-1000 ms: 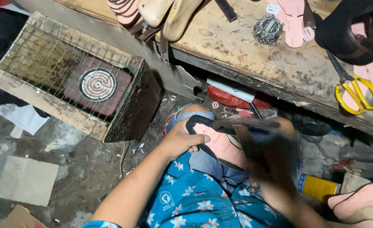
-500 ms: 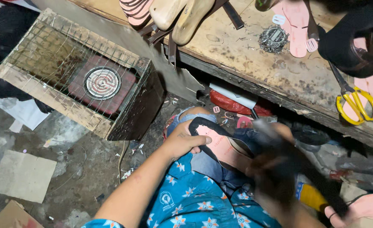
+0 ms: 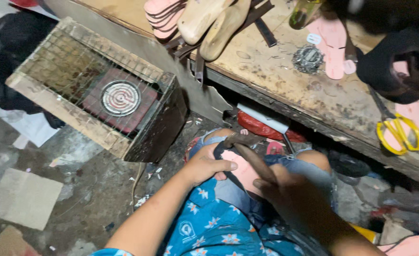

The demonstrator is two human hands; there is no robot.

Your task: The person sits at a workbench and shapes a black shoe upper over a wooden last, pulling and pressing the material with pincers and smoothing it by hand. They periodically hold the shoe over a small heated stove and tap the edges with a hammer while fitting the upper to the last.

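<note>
Holding a pink shoe sole on the lap, lower centre of frame: left hand has fingers curled over the sole's near edge, pinning it down. Right hand, blurred, is clenched round the handle of a dark curved tool whose head lies on the sole's upper end. Sole is flat, smooth, pink; long axis runs from upper left to lower right, upper end toward the workbench. Tool's long axis runs the same diagonal.

Upper left: an open-topped wooden box with wire mesh over it, holding a red electric hotplate with a round spiral coil.

Top of frame: rough, stained wooden workbench. On it are stacked pink soles, two pale wooden shoe lasts, a round metal wire scrubber, and yellow-handled scissors at right.

Floor at left is dusty concrete with cardboard scraps.
</note>
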